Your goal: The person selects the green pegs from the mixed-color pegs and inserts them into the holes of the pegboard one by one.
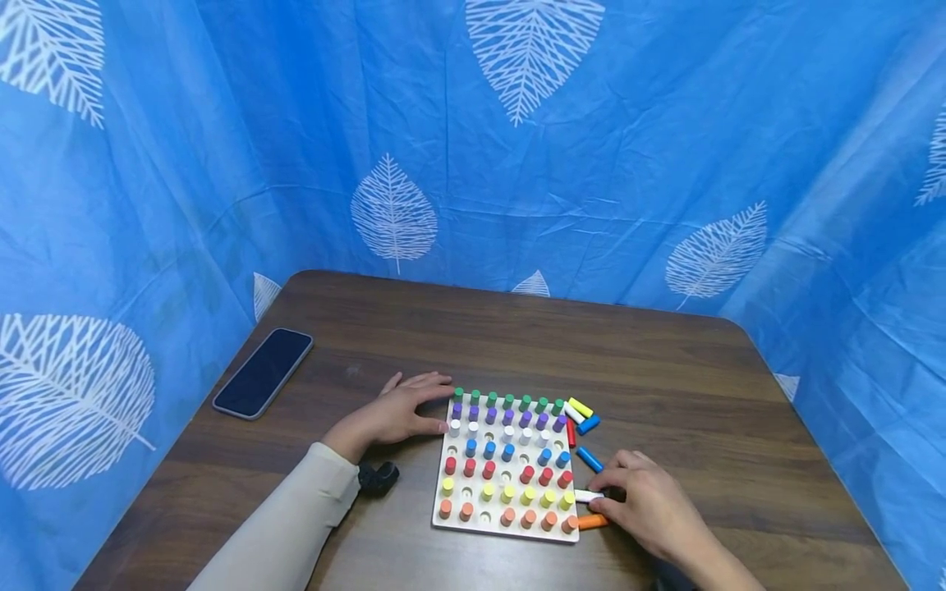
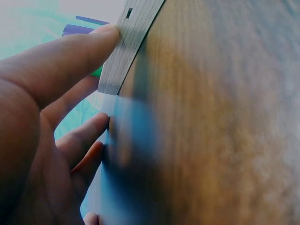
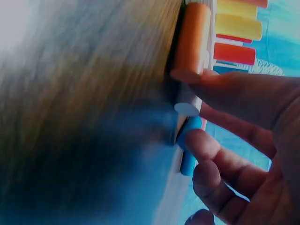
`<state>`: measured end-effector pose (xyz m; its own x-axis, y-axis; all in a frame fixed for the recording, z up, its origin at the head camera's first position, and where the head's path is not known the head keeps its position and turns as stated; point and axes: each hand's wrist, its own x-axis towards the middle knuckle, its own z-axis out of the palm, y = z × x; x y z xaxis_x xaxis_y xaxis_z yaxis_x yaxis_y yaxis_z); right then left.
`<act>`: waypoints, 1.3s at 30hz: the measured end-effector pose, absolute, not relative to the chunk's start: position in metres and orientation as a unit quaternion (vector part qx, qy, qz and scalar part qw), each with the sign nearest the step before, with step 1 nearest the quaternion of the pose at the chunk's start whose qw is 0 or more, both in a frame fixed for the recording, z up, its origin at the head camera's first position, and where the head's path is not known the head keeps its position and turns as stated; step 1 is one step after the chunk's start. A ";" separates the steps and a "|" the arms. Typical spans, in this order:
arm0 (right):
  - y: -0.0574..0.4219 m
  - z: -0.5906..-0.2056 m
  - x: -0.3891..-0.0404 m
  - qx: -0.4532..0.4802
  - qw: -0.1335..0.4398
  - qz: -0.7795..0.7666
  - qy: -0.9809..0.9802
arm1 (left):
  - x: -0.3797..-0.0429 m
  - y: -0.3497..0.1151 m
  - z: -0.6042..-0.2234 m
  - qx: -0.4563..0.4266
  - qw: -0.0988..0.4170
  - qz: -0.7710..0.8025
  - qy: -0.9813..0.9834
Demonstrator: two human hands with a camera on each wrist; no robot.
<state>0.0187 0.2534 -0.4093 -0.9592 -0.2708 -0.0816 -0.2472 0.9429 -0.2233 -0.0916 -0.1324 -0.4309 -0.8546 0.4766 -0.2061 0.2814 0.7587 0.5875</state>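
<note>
Pale sleeve (image 1: pixel 288 517), plain cloth, creasing at the cuff: covering the left forearm, which is slanting forward and rightward. Black wrist item (image 1: pixel 378 478): showing beside the cuff.

Left hand (image 1: pixel 395 414): extending with fingers fairly straight and spread, thumb pressing the side of the pegboard (image 1: pixel 495 530), index finger reaching its far corner.

Right hand (image 1: pixel 645 499): arching at the knuckles, thumb and index finger pinching a white peg (image 1: pixel 585 496) just beside the board's edge. Both hands are standing well apart, one on either side of the pegboard.

Pegboard, one: square, pale, wood-like, lying between the hands; carrying upright cylinders in rows of green, purple, white, blue, red, yellow and orange, some round sockets showing among them.

Loose cylinders, lying about the right hand: orange peg (image 1: pixel 593 521) just nearer than the thumb; blue peg (image 1: pixel 589 459) just beyond the fingers; farther out, a red peg (image 1: pixel 571 433), second blue peg (image 1: pixel 588 424), second white peg (image 1: pixel 573 413) and yellow peg (image 1: pixel 580 407).

Worktop (image 1: pixel 384 328): dark, wood-grained, bearing a smartphone (image 1: pixel 264 373) beyond and left of the left hand. Blue curtain (image 1: pixel 310 131), leaf-printed, folding behind.

Left wrist view alone: showing the board's striped side wall and small dark slot. Right wrist view: revealing the white peg's flat round end.
</note>
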 end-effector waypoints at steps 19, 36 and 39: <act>0.263 -0.365 0.011 -0.134 0.000 -0.140 0.981 | -0.092 -0.135 -0.433 0.199 0.176 0.277 0.923; 0.233 -0.334 -0.019 -0.225 -0.074 -0.136 0.962 | -0.093 -0.135 -0.435 0.206 0.166 0.275 0.924; 0.225 -0.332 -0.025 -0.243 -0.077 -0.135 0.957 | -0.093 -0.135 -0.435 0.206 0.168 0.275 0.924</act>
<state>-0.0250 0.2246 -0.3324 -0.8703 -0.4443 0.2125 -0.4859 0.8454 -0.2221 -0.0927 -0.1350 -0.4348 -0.8593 0.4722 -0.1965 0.2878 0.7640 0.5775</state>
